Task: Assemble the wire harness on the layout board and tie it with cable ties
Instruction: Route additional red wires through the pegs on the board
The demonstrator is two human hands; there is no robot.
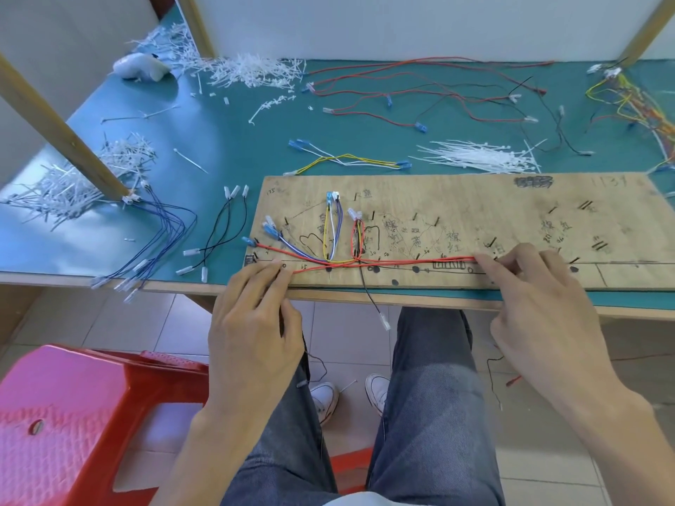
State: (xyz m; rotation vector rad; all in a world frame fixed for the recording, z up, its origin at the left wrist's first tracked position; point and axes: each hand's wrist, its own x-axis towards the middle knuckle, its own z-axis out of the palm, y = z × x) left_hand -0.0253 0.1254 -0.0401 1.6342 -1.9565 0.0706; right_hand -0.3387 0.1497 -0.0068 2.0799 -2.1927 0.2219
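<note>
A wooden layout board (475, 199) with nails and pen marks lies at the table's front edge. Red wires (401, 264) run along its lower line, stretched between my two hands. My left hand (255, 315) pinches the red wires at the board's lower left. My right hand (537, 286) holds their other end near the board's middle right. Yellow, white, blue and red loops (334, 231) hang over nails on the left part. A black wire (372, 301) dangles off the front edge. White cable ties (478, 157) lie in a pile behind the board.
Loose red and black wires (420, 93) spread across the green table top at the back. Blue wires (160, 235) and black wires (222, 228) lie left of the board. Cut tie ends (248, 69) are heaped at the back left. A red plastic stool (73, 414) stands at lower left.
</note>
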